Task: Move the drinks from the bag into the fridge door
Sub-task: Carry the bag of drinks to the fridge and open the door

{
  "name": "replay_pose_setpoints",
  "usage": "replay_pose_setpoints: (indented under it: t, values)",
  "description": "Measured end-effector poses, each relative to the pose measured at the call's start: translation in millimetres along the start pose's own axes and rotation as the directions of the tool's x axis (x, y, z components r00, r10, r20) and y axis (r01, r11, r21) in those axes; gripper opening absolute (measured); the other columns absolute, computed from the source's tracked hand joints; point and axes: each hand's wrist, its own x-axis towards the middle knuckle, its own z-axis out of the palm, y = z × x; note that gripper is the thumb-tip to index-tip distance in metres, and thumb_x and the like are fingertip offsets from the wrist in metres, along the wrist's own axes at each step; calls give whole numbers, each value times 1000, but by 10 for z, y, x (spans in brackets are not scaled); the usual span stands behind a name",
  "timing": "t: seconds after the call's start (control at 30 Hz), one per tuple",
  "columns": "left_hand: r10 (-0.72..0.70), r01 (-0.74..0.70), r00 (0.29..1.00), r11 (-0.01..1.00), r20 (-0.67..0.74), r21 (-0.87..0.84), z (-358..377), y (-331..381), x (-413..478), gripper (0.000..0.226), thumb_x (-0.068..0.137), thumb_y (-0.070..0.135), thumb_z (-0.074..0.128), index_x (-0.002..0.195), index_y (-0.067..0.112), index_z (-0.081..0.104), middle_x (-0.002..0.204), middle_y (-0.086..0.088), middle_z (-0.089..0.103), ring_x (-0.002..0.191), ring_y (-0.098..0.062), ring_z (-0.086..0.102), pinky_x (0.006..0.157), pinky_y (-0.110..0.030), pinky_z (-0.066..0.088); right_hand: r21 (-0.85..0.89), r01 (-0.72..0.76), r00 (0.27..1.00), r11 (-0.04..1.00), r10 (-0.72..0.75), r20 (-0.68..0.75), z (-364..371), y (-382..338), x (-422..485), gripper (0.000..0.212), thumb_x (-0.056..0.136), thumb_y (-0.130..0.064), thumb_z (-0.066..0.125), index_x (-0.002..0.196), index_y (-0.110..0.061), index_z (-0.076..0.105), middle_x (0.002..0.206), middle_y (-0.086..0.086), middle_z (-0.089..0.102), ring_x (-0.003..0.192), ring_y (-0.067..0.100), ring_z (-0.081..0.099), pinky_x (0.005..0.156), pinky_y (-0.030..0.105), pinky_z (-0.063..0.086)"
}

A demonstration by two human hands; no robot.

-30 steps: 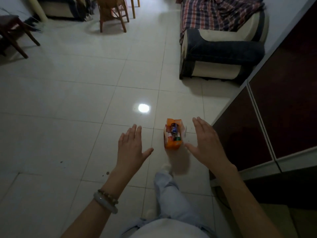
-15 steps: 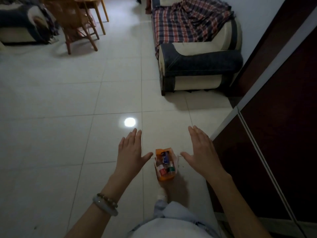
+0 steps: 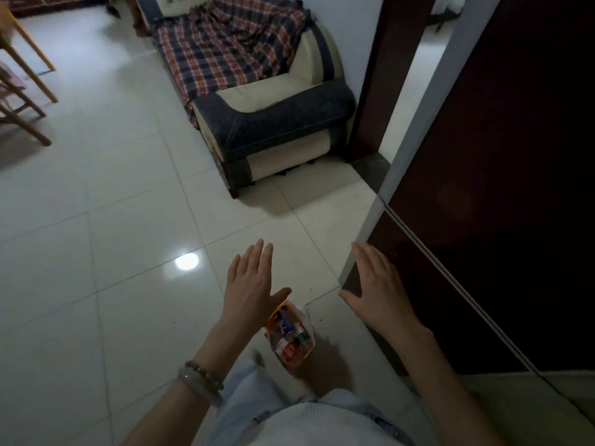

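Our left hand (image 3: 249,284) and right hand (image 3: 378,288) hover spread and empty above the pale tiled floor (image 3: 128,236). Between them, lower down, the orange plastic bag (image 3: 289,338) of drinks (image 3: 291,333) sits on the floor beside the dark red fridge door (image 3: 483,220).

Both arms are reaching out forward and down, left hand (image 3: 249,284) and right hand (image 3: 376,289) hovering palms-down, fingers straight and thumbs sticking inward, holding nothing, one on either side above the orange bag (image 3: 289,336).
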Motion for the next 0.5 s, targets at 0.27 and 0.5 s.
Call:
replay_pose_setpoints:
  t: [0.27,0.5]
  values:
    - [304,-309,950,949,72,64,-157,-223,652,90,85,56,51,148,15,2,157,-8,2,144,-25,2,115,-40,-1,80,-225,962,971,235,-137,18,-273,181,87,85,-34,61,146,-18,1,156,6,3,142,21,2,113,32,7]
    - [470,-476,879,877,84,62,-370,-476,1143,91,85,58,50,148,15,1,158,-9,2,144,-25,4,117,-42,4,53,-382,896,923,384,-224,43,-573,338,90,84,-37,62,146,-19,0,156,7,4,142,22,3,113,32,7]
